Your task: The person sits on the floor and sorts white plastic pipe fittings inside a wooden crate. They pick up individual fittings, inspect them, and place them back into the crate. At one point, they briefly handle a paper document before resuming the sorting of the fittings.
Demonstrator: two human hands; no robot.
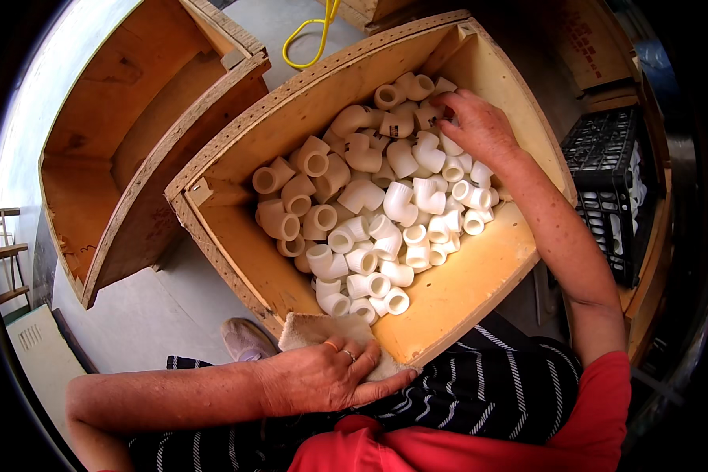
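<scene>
White plastic pipe elbows lie heaped in a wooden box in front of me. Some are larger, mostly at the left and far side; smaller ones gather at the near right. My right hand reaches into the far right of the heap, its thumb and fingers bent around an elbow that they partly hide. At the box's near corner, a beige cloth is draped over the edge. My left hand, with a ring on it, grips this cloth against the rim.
Another wooden box stands tilted at the left. Beyond my box a yellow loop hangs down. A black plastic crate with white pieces inside is at the right, near a cardboard box. My shoe rests on the grey floor.
</scene>
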